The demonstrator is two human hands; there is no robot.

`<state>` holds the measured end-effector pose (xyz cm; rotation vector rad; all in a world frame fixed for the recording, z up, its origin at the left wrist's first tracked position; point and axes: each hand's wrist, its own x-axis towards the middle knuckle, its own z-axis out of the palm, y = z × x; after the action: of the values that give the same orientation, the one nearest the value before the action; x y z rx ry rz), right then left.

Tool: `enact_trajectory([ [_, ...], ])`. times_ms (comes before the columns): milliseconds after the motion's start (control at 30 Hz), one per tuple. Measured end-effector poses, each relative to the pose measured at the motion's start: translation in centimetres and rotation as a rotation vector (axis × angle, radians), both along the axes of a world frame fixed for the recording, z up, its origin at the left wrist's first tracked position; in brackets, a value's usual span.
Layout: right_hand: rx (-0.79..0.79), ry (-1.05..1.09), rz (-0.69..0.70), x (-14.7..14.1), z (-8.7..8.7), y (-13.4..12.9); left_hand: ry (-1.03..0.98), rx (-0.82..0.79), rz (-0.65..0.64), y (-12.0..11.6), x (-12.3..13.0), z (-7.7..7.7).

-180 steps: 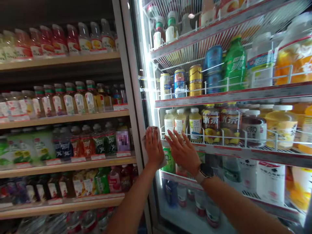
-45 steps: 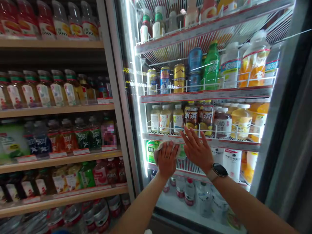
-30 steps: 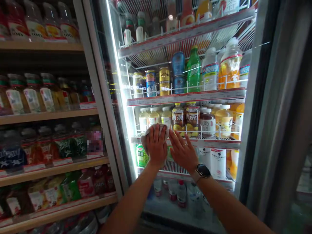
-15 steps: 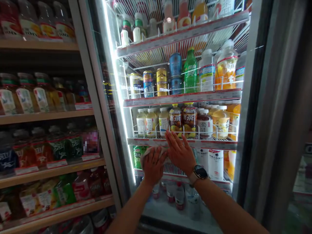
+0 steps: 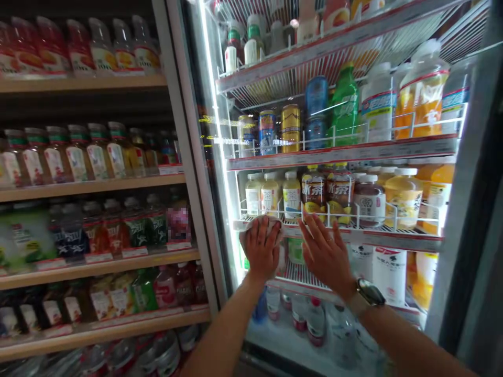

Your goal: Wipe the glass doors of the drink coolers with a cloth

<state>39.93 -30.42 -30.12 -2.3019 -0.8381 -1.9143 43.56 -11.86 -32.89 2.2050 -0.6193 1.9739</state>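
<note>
In the head view, my left hand presses a pale cloth toward the glass door of a lit drinks fridge, its fingers bent over the cloth. My right hand is beside it, fingers extended and slightly apart, with nothing in it; its palm faces the glass. A watch is on the right wrist and a ring on one finger. Behind the glass, near my fingertips, stand dark iced tea bottles and pale tea bottles on a wire shelf.
Left of the fridge, wooden shelves hold rows of bottled drinks. A metal frame runs between them and the glass. Inside the fridge, higher shelves carry cans and a green bottle. More bottles stand at the bottom.
The view has turned left and come closer to the fridge. The left hand and cloth have shifted up and left along the glass, widening the gap from the right hand.
</note>
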Motion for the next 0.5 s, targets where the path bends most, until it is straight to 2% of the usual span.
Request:
enact_trajectory([
  [100, -0.088, -0.007, 0.077, -0.5, 0.9, 2.5, -0.019, 0.064, -0.040, 1.4, 0.3, -0.7],
  [167, -0.146, -0.012, 0.105, -0.3, 2.1, 4.1, -0.042, 0.150, -0.064, 2.9, 0.5, 0.0],
  [267, -0.131, 0.018, 0.091, 0.7, 3.5, 5.8, -0.023, 0.231, -0.035, 5.8, 0.8, 1.4],
  [367, -0.107, 0.033, 0.055, 1.7, 3.7, 6.6, 0.023, 0.119, 0.010, 8.5, 1.0, 1.9],
  [500, -0.107, -0.003, 0.027, 2.2, 2.7, 7.1, 0.046, -0.130, 0.018, 10.1, 1.2, 0.3],
])
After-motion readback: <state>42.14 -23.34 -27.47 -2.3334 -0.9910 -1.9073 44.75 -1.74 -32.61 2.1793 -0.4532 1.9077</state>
